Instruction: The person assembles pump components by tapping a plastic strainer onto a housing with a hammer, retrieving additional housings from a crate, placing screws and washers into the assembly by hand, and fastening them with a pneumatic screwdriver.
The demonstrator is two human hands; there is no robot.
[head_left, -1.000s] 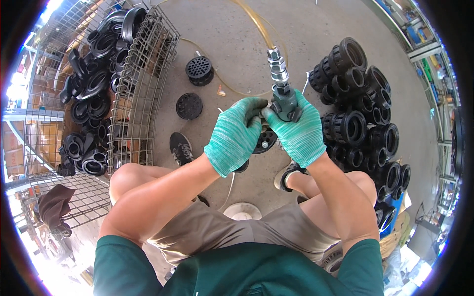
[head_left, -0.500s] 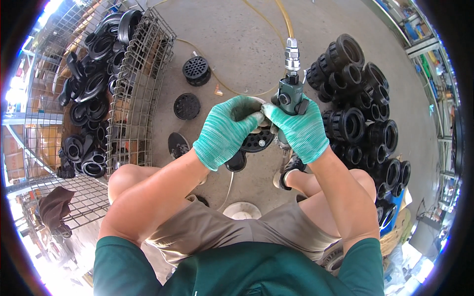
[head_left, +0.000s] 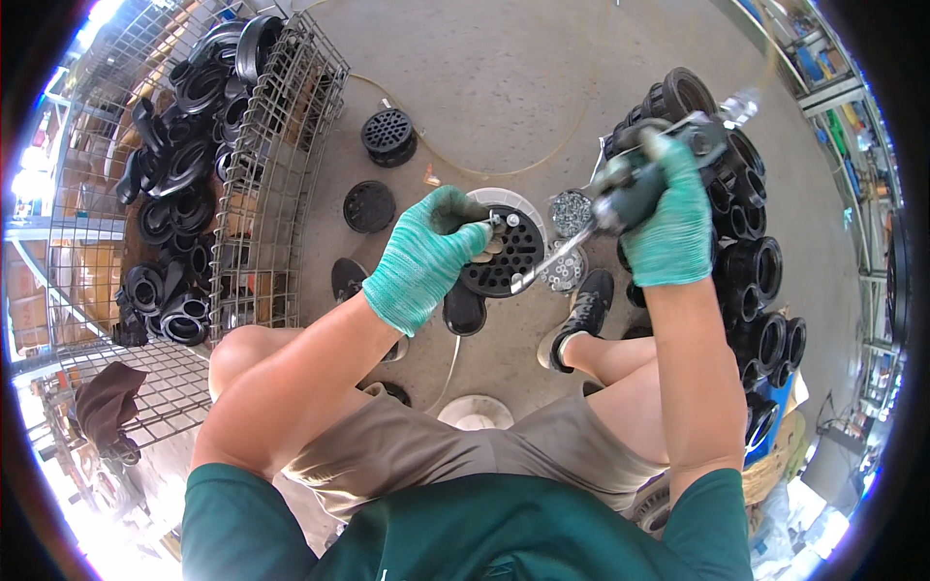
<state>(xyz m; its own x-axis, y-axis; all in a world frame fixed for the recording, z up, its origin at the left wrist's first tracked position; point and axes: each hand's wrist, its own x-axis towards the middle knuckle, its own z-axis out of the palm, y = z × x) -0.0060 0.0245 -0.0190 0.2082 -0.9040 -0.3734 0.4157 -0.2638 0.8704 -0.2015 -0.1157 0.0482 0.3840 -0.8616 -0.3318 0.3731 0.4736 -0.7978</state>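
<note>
My left hand [head_left: 436,247], in a green-and-white knitted glove, pinches a small metal bolt [head_left: 497,217] over a round black perforated cover [head_left: 518,254]. Part of that cover is hidden by the fingers. A second light-coloured bolt head [head_left: 513,221] stands at the cover's far edge. My gloved right hand [head_left: 670,203] is wrapped round a dark air wrench [head_left: 635,194], blurred by motion, whose long metal shaft slants down-left to the cover's right side. Two containers of small fasteners, washers [head_left: 564,271] and bolts or screws [head_left: 571,211], sit right of the cover.
On the left stands a wire cage [head_left: 266,194] full of black ring-shaped parts. Black pipe fittings [head_left: 741,271] are stacked at right. Two perforated black covers [head_left: 387,136] [head_left: 368,206] lie on the floor near a yellowish air hose [head_left: 465,172]. A white round lid [head_left: 475,412] lies between my feet.
My right hand has swung right and away from my left with the air wrench, tilting it and uncovering the fastener containers. The left hand has shifted slightly left.
</note>
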